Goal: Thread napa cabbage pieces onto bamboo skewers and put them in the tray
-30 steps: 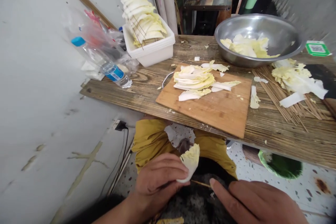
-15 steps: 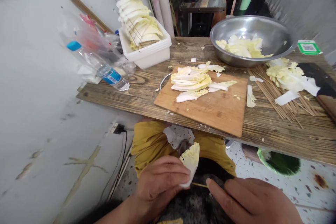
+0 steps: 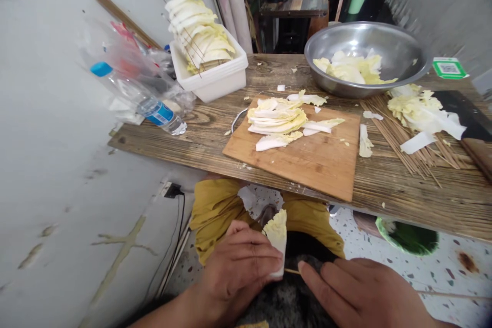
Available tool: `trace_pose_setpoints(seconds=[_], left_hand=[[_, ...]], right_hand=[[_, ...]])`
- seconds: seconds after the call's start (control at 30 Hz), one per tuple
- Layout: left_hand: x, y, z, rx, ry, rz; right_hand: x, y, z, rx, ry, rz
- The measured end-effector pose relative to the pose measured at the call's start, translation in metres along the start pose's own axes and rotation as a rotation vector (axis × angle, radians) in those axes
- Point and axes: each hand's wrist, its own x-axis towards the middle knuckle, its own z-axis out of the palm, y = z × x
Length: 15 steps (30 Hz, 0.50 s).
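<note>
My left hand is closed around a pale yellow cabbage leaf piece, held upright over my lap below the table edge. My right hand pinches a thin bamboo skewer whose tip meets the base of that leaf. On the wooden cutting board lies a stack of cut cabbage pieces. A white tub at the back left holds a pile of skewered cabbage leaves.
A steel bowl with cabbage stands at the back right. Loose bamboo skewers and cabbage scraps lie beside a dark cleaver. A plastic water bottle and bags lie at the left. A green basin sits on the floor.
My left hand has turned the leaf more upright and closed further round it. My right hand has pushed the skewer a little closer into the leaf's base.
</note>
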Motion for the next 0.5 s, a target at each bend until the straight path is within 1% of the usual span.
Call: trace_pose_setpoints(seconds=[0.23, 0.4, 0.5], left_hand=[[0.008, 0.004, 0.001, 0.062, 0.031, -0.008], [0.007, 0.006, 0.000, 0.090, 0.022, -0.008], [0.008, 0.006, 0.001, 0.104, 0.026, -0.002]], right_hand=[[0.005, -0.002, 0.006, -0.031, 0.047, 0.058], [0.007, -0.001, 0.007, -0.030, 0.041, 0.022], [0.011, -0.002, 0.009, -0.005, 0.016, 0.001]])
